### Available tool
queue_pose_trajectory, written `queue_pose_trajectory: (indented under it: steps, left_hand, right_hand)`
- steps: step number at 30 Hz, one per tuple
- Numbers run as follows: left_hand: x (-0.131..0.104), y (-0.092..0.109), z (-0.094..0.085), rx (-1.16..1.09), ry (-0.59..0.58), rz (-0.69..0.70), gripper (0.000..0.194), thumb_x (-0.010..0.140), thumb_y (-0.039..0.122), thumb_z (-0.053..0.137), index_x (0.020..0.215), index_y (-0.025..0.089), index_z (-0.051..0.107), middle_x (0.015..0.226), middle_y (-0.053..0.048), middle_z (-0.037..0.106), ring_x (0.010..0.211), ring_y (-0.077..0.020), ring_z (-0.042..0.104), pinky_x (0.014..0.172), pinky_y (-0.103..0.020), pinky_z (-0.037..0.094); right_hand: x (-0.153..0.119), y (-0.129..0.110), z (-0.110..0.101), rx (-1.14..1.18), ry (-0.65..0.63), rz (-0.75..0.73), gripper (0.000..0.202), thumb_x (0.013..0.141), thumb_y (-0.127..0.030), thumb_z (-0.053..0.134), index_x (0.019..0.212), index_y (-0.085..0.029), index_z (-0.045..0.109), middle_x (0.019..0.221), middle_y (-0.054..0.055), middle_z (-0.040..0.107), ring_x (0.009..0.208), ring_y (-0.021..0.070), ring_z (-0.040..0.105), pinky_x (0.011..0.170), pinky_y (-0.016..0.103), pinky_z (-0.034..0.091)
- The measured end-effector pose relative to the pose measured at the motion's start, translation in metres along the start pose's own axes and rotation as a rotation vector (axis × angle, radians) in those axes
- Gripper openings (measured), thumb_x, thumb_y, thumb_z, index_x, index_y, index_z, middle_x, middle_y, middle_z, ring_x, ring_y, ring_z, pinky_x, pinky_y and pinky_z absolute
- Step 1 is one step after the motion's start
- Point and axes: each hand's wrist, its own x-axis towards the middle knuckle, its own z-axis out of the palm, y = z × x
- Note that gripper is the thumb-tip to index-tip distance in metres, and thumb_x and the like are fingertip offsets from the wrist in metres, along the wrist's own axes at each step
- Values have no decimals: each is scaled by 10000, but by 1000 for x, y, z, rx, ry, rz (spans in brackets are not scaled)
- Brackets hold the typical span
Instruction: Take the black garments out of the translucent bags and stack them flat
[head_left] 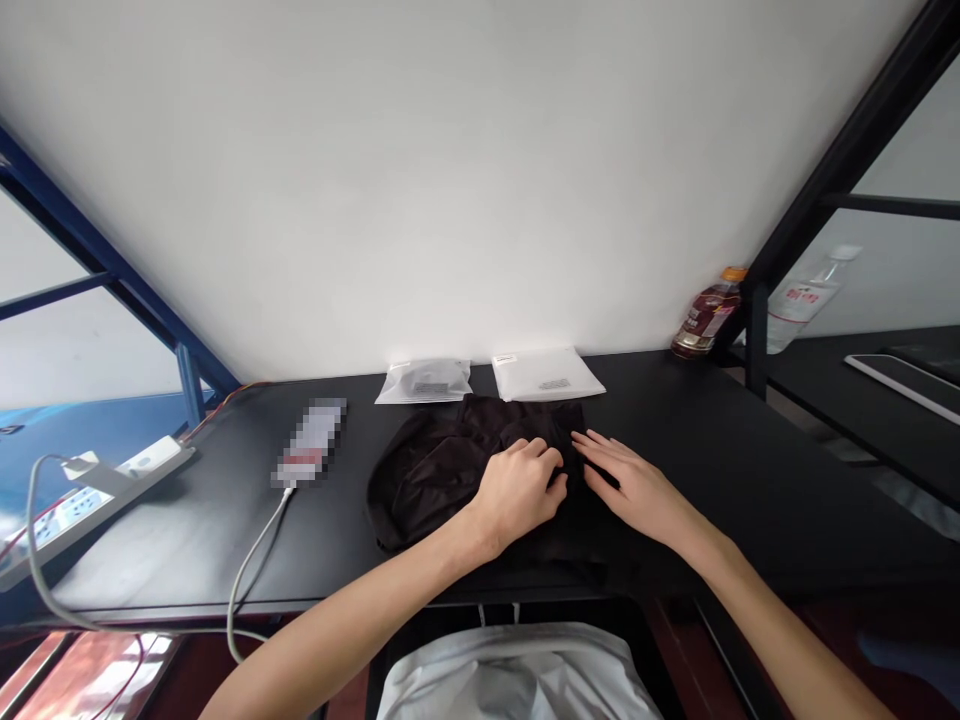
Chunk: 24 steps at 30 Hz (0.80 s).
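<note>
A black cloth garment [442, 465] lies bunched on the black desk [720, 490], in front of two flat packages. My left hand [523, 487] is over the garment's right part, with its fingers curled and pressed onto the dark fabric; a fold appears to be between thumb and fingers. At the garment's right edge, my right hand [621, 480] lies palm down, its fingers stretched out and slightly apart, fingertips touching the cloth.
Behind the garment lie a clear package [426, 380] and a white package [547, 375]. A phone [311, 440] with a cable and a power strip [97, 500] are at left. A dark bottle [705, 318] and a clear bottle [806, 300] stand at right.
</note>
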Motion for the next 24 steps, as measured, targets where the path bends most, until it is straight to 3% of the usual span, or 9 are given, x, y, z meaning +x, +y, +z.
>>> queue_pose_trajectory:
  steps: [3,8,11,14,18,21,24]
  left_hand:
    - [3,-1,-5,-77,7,-24,56,913,209,634,927,204,688,933,-38,732,840,-214,709,689,-295,519]
    - [-5,-11,-34,-263,223,-125,55,869,177,588,851,210,628,808,-2,694,699,-150,647,660,-256,466]
    - [-19,-23,-55,-245,293,-211,71,853,202,566,784,217,574,736,12,647,680,-148,616,637,-254,429]
    - [-37,-39,-65,-109,263,-301,116,833,214,562,722,223,528,706,11,619,702,-167,603,649,-275,404]
    - [-62,-60,-62,57,120,-416,149,812,205,564,689,229,483,715,2,621,754,-200,619,639,-294,378]
    - [-73,-72,-57,76,14,-455,148,810,202,557,692,232,471,753,-4,642,765,-208,629,641,-304,384]
    - [-76,-76,-57,51,-3,-460,113,802,204,546,716,236,480,803,-5,657,808,-219,635,656,-311,401]
  right_hand:
    - [-1,1,1,-66,3,-6,443,996,-280,437,1391,-292,636,1442,44,633,1388,295,531,1121,537,492]
    - [-3,1,-1,-105,-10,2,470,976,-255,446,1415,-288,614,1463,40,612,1400,295,512,1127,542,482]
    - [-3,1,-2,-100,-10,6,486,966,-244,457,1426,-303,602,1465,27,609,1405,289,505,1134,537,477]
    - [-3,1,-3,-98,-24,10,499,962,-237,454,1436,-311,593,1473,20,601,1407,288,503,1135,536,477]
    - [-3,-1,-5,-97,-47,9,509,969,-242,436,1454,-309,576,1485,21,588,1414,287,494,1138,535,474]
    - [-3,-1,-4,-89,-49,10,521,972,-241,430,1469,-334,556,1488,11,587,1418,283,490,1140,540,468]
    - [-4,-1,-4,-67,-62,15,522,981,-245,421,1480,-336,543,1499,12,577,1429,283,475,1153,553,448]
